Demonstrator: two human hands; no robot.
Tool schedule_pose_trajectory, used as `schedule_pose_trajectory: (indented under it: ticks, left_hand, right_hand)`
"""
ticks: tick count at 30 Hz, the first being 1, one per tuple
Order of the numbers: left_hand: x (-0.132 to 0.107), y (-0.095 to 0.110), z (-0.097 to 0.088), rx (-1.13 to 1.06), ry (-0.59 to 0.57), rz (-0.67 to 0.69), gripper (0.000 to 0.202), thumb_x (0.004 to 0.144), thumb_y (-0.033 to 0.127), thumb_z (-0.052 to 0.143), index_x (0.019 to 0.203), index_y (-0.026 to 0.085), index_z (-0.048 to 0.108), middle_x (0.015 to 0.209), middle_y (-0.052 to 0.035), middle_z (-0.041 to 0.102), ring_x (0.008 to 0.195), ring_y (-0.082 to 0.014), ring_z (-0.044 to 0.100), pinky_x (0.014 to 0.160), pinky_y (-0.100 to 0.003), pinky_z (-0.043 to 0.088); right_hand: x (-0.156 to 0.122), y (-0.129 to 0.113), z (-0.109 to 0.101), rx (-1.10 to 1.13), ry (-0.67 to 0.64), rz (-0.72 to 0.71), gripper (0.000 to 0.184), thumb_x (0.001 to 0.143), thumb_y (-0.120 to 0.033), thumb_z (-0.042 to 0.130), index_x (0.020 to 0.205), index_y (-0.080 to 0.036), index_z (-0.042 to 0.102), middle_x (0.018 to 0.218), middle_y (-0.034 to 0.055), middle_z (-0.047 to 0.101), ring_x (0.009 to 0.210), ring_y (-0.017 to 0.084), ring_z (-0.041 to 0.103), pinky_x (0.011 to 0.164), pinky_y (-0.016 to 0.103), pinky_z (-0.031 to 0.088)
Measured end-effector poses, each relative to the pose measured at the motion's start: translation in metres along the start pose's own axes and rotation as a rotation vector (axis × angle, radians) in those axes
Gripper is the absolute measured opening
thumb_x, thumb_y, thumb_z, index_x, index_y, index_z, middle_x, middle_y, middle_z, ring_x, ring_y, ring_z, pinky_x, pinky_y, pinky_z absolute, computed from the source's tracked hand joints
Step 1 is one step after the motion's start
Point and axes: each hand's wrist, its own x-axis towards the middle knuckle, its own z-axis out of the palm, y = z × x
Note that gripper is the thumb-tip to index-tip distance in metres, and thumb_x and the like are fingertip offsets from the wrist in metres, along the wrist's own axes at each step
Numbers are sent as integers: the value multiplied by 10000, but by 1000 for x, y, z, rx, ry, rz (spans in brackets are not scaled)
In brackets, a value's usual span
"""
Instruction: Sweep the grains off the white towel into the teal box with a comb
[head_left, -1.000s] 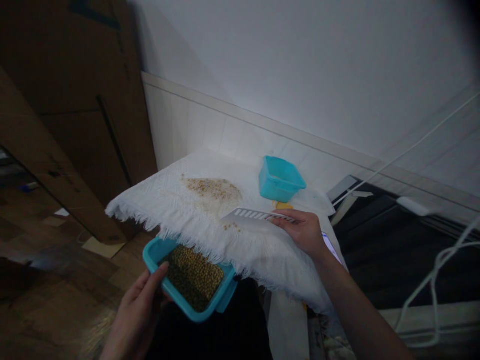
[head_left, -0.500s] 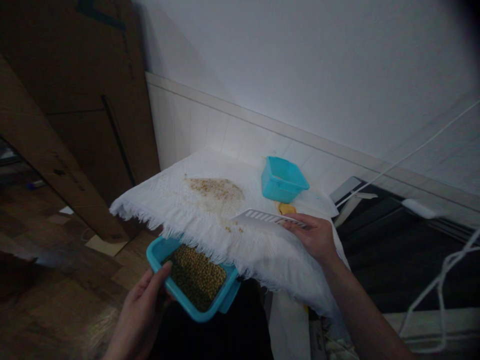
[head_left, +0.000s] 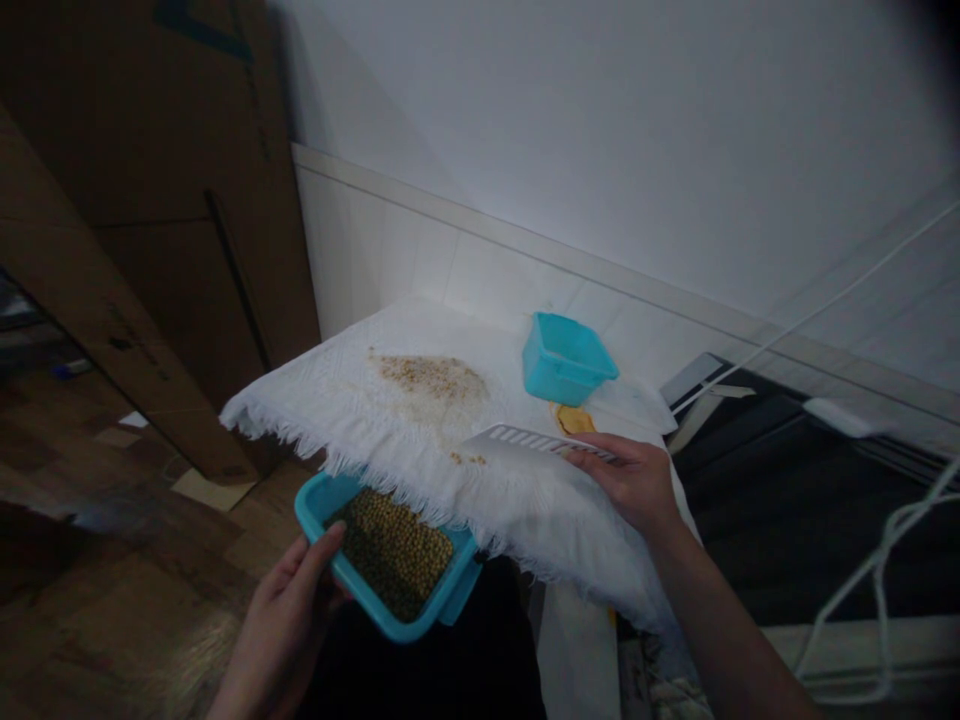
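My left hand (head_left: 289,610) grips a teal container (head_left: 382,560) full of brownish beans, held just below the fringed front edge of a white towel (head_left: 390,440) that covers a small table. My right hand (head_left: 634,480) holds a white slotted plastic scraper (head_left: 525,442), its edge resting on the towel beside a few loose beans (head_left: 469,458). Farther back on the towel lies a flat patch of scattered beans (head_left: 431,375). A second teal container (head_left: 564,358) stands at the towel's far right.
A large brown cardboard panel (head_left: 150,200) leans at the left over a wooden floor (head_left: 97,560). White wall and tiled skirting run behind the table. A dark surface (head_left: 780,500) with white cables (head_left: 877,560) lies to the right. A yellow object (head_left: 574,420) sits near the far container.
The right hand with the scraper has shifted slightly right and then settled; the view drifted a little. The left hand keeps the bean container under the towel's edge.
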Motion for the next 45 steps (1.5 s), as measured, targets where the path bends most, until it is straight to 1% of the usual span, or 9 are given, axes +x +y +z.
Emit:
schedule_pose_trajectory:
  ticks: [6, 10, 14, 18, 28, 33, 37, 41, 45]
  left_hand:
    - [3, -2, 0, -27, 14, -47, 433, 594, 538, 973, 875, 247, 819, 796, 6, 773, 679, -166, 611, 614, -247, 543]
    - [0, 0, 1, -2, -17, -12, 344, 651, 520, 949, 761, 238, 787, 670, 22, 687, 640, -158, 582, 604, -238, 535]
    - [-3, 2, 2, 8, -26, -2, 328, 677, 504, 934, 829, 238, 816, 749, -6, 752, 661, -171, 620, 659, -265, 571]
    - [-5, 4, 5, 5, -13, 0, 354, 658, 500, 943, 852, 229, 823, 771, -14, 773, 654, -163, 619, 612, -252, 550]
    - [-2, 2, 7, 28, -2, 6, 397, 581, 555, 965, 660, 221, 765, 605, 3, 669, 591, -163, 579, 568, -257, 537]
    - [-4, -1, 6, 26, -14, -37, 330, 659, 547, 931, 724, 252, 799, 696, 2, 728, 651, -169, 609, 627, -249, 561]
    - [-5, -5, 10, 16, -1, -14, 357, 635, 562, 938, 709, 247, 786, 684, 5, 721, 636, -167, 607, 590, -244, 551]
    - [-3, -9, 11, 16, 1, -10, 355, 637, 552, 937, 722, 237, 796, 635, 5, 703, 602, -164, 602, 582, -262, 551]
    - [-4, -10, 13, 8, 34, 6, 371, 616, 531, 942, 740, 212, 796, 685, -36, 753, 597, -193, 629, 562, -308, 553]
  right_hand:
    - [2, -7, 9, 21, -65, -15, 211, 830, -475, 820, 834, -272, 881, 833, 47, 851, 743, 269, 832, 699, 331, 687]
    - [2, -12, 9, 35, -102, -9, 176, 835, -450, 825, 843, -283, 881, 843, 38, 853, 757, 268, 832, 717, 340, 689]
    - [2, -16, 7, 47, -111, -13, 168, 838, -452, 822, 840, -295, 880, 832, 34, 851, 745, 270, 830, 707, 356, 694]
    - [2, -19, 7, 61, -118, -36, 121, 839, -405, 826, 848, -298, 881, 834, 31, 851, 743, 263, 830, 702, 344, 693]
    - [-2, -25, 1, 10, -119, -15, 146, 846, -421, 810, 836, -295, 884, 839, 27, 852, 753, 266, 830, 726, 343, 691]
    - [-19, -19, -17, -151, 20, -17, 185, 854, -461, 809, 891, -296, 886, 874, 26, 856, 768, 290, 831, 778, 379, 694]
    - [-37, -22, -27, -254, 70, -41, 194, 886, -480, 777, 889, -316, 882, 848, 19, 853, 700, 275, 822, 667, 340, 681]
    - [-53, -30, -27, -319, 70, -56, 230, 916, -493, 739, 883, -314, 880, 778, 11, 841, 578, 253, 788, 554, 310, 650]
    - [-67, -38, -19, -394, 67, -104, 249, 964, -471, 686, 910, -322, 877, 805, 5, 846, 591, 245, 793, 612, 314, 666]
